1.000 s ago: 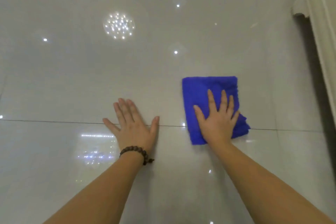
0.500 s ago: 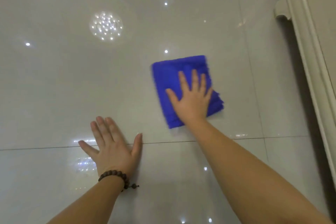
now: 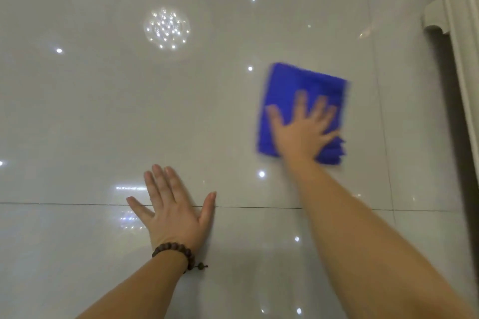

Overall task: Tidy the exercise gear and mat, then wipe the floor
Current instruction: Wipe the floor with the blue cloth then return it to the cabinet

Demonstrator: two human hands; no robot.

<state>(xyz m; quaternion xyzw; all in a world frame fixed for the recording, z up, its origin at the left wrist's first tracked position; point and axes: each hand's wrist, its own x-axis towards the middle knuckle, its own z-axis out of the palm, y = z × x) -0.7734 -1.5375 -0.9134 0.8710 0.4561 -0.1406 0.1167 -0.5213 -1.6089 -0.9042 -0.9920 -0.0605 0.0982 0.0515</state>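
Floor [image 3: 129, 111] wiping underway: my right hand [image 3: 302, 134] presses flat on the cloth [image 3: 305, 80]; left hand [image 3: 173, 212] open, bracing. Next, sweep unwiped tiles.

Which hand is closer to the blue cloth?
The right hand. It lies flat on top of the blue cloth, fingers spread. The left hand rests flat on the bare floor, apart from the cloth.
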